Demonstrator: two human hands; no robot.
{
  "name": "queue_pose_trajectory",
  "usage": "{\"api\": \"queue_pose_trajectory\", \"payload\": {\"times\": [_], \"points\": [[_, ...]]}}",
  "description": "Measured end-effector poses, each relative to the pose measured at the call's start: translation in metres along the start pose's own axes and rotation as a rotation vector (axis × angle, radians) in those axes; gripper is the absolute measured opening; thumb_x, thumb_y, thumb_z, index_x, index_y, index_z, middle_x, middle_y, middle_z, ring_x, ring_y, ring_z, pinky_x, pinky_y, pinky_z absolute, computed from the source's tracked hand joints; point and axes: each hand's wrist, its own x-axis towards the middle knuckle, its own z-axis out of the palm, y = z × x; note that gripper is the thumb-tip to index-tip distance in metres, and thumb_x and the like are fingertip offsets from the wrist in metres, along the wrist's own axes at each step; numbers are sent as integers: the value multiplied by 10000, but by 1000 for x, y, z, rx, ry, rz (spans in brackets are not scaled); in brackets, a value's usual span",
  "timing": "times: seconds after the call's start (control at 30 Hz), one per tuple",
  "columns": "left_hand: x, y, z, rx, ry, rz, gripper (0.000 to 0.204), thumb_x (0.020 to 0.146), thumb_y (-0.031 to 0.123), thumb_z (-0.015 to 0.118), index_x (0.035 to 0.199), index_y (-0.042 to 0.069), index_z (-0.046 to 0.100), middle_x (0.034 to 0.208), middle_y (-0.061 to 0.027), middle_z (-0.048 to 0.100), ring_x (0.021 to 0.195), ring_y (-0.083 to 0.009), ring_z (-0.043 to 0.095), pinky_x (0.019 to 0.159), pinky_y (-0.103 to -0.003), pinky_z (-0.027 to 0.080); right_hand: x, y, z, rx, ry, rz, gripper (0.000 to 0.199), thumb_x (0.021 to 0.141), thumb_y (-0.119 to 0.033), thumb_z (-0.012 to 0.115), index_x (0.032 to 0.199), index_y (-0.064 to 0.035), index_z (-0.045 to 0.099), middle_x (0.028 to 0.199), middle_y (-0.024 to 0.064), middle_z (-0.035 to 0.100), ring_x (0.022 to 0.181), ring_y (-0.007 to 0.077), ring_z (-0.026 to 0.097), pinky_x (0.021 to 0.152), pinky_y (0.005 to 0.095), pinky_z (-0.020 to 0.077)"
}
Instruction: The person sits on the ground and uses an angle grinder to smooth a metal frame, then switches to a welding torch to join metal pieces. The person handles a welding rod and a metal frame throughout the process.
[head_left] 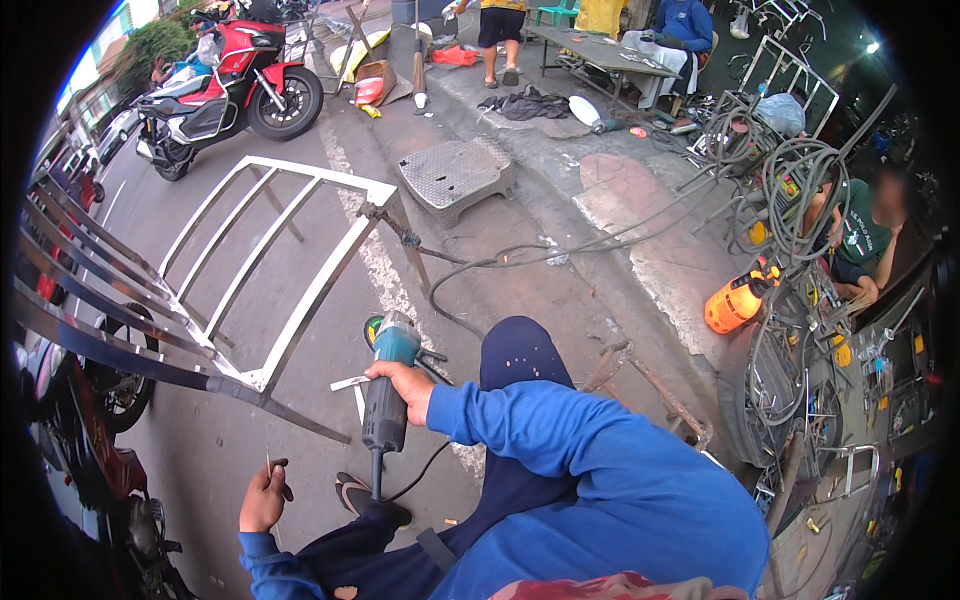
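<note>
"Two blue sleeves (520, 415) come up from the lower edge, both yours, ending in bare hands. Your right hand (404, 388) grips a teal and black grinder (386, 420) in front of your knee."

"How do your fingers sit on it?"

"Your right fingers are wrapped around its body, pressed close. The grinder points away from you, with its green-rimmed disc (372, 331) at the far end and its cord (378, 475) trailing toward your sandalled foot (360, 492)."

"And your left hand (262, 500)?"

"Lower and to the left, well apart from the grinder, with its fingers partly curled. A thin stick (268, 457) shows above them; whether you are pinching it, I cannot tell."

"What is near the tool?"

"Just left of it, a white-barred metal frame (322, 287) stands on the pavement. A small white strip (350, 383) shows beside your right hand."

"And farther out around you?"

"Ahead on your left, a red motorcycle (228, 75) is parked. Straight ahead sits a grey metal step (450, 180). On your right are an orange spray bottle (733, 304), looped grey cables (797, 210) and a seated person in green (862, 232)."
</note>
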Motion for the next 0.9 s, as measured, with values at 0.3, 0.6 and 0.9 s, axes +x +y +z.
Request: {"api": "queue_pose_trajectory", "payload": {"times": [0.3,0.6,0.9], "points": [[-3,-8,-7,-78,-10,-57,432,1031,350,435,1272,15,564,682,-45,619,561,-118,532,542,-275,441,2,1,-3,25,-45,-21,400,671,-178,785,981,-18,589,870,102,612,711,228,640,630,432,544],[2,-15,-6,-108,0,61,517,1035,413,413,1288,-22,532,668,-84,623,500,-121,535,467,-267,434,12,6,-5,45,-33,-15,250,716,-183,761,907,-84,633,778,54,646,658,203,645,632,392,552],[1,-16,-3,-137,-10,97,535,1033,438,405,1268,-22,544,667,-88,627,486,-120,516,489,-259,428,5,1,-3,45,-44,-40,449,661,-151,785,1024,-1,566,879,106,613,738,242,661,675,444,572]]}}
